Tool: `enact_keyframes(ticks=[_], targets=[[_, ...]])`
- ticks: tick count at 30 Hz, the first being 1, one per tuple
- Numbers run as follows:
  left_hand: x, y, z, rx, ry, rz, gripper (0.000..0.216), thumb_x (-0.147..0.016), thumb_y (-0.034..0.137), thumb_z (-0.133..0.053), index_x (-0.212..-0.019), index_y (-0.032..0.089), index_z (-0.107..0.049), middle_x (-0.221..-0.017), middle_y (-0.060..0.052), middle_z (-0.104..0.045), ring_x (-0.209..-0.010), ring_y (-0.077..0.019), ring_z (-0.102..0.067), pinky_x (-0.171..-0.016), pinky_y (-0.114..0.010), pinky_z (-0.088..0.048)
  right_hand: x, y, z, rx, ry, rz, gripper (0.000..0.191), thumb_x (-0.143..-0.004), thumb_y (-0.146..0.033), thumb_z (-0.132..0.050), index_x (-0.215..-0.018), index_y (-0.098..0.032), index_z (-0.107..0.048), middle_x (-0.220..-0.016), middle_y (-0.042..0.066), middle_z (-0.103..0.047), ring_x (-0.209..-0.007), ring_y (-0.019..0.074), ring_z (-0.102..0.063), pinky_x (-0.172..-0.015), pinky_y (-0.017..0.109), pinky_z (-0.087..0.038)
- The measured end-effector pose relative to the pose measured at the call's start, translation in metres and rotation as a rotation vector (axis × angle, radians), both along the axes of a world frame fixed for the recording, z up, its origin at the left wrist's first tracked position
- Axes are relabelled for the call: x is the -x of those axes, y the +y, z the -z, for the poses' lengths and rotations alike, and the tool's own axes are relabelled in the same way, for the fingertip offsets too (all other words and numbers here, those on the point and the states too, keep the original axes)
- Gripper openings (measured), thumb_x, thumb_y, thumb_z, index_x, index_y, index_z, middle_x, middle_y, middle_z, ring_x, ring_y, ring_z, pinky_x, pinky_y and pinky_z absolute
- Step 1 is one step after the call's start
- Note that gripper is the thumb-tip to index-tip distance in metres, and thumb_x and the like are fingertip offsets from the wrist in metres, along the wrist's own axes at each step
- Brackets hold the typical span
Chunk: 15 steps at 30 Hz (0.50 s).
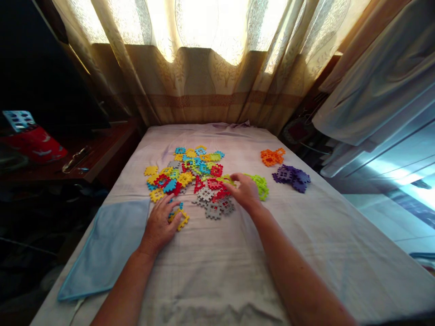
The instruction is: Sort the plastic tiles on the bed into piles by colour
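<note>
Interlocking plastic tiles in several colours lie in a loose mixed pile (193,163) on the cloth-covered table. My left hand (162,222) rests at the pile's near left edge, its fingers apart, touching a yellow tile (184,221) beside small blue pieces. Over the pile's right side, my right hand (245,191) has thumb and fingers closed on a lime green tile (225,179). Grey tiles (214,210) and red tiles (215,184) lie just left of that hand. Partly behind it is a group of lime green tiles (261,186).
Orange tiles (272,156) and dark purple tiles (291,177) form separate groups at the right. A light blue cloth (110,244) lies on the left. Beyond the table are curtains (210,86), a wooden desk (112,145) with a red container (39,145), and hanging fabric (370,77).
</note>
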State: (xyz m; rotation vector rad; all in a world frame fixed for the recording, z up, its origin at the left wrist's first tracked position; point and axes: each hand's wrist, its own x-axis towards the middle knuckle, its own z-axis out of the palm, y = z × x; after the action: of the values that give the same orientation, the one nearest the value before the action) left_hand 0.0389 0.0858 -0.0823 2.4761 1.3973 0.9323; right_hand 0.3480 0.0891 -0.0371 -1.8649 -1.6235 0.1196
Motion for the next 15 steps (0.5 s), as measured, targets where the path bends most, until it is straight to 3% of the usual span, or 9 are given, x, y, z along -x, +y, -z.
enact_keyframes(ticks=[3, 6, 11, 15], targets=[[0.0, 0.001, 0.001, -0.007, -0.001, 0.002, 0.035, -0.091, 0.042, -0.048, -0.115, 0.023, -0.065, -0.134, -0.011, -0.06, -0.129, -0.0292, -0.052, -0.112, -0.053, -0.04, -0.056, -0.014, 0.011, -0.01, 0.078, 0.326, 0.031, -0.078, -0.046, -0.064, -0.094, -0.019, -0.066, -0.096, 0.01, -0.073, -0.092, 0.0248, -0.067, -0.083, 0.036, -0.048], [0.0, 0.002, 0.001, -0.003, 0.005, 0.004, 0.035, -0.091, 0.043, -0.049, -0.115, 0.023, -0.066, -0.135, -0.01, -0.06, -0.129, -0.0293, -0.052, -0.112, -0.053, -0.041, -0.095, -0.027, 0.024, -0.031, 0.141, 0.53, 0.036, -0.075, -0.051, -0.065, -0.092, -0.019, -0.066, -0.096, 0.01, -0.074, -0.093, 0.0258, -0.067, -0.082, 0.037, -0.049], [0.001, 0.003, 0.001, 0.011, 0.003, 0.0, 0.034, -0.091, 0.043, -0.049, -0.115, 0.025, -0.065, -0.135, -0.008, -0.06, -0.129, -0.0289, -0.052, -0.112, -0.052, -0.041, -0.114, -0.033, 0.039, 0.059, 0.15, 0.621, 0.038, -0.073, -0.053, -0.066, -0.091, -0.02, -0.069, -0.091, 0.009, -0.074, -0.088, 0.0253, -0.066, -0.08, 0.038, -0.048], [0.001, 0.003, 0.002, -0.008, -0.011, -0.003, 0.035, -0.092, 0.044, -0.047, -0.114, 0.024, -0.066, -0.133, -0.01, -0.061, -0.128, -0.0294, -0.053, -0.111, -0.053, -0.041, -0.108, -0.034, 0.036, 0.165, 0.104, 0.61, 0.037, -0.077, -0.053, -0.065, -0.095, -0.021, -0.07, -0.091, 0.008, -0.073, -0.091, 0.0261, -0.065, -0.084, 0.041, -0.047]])
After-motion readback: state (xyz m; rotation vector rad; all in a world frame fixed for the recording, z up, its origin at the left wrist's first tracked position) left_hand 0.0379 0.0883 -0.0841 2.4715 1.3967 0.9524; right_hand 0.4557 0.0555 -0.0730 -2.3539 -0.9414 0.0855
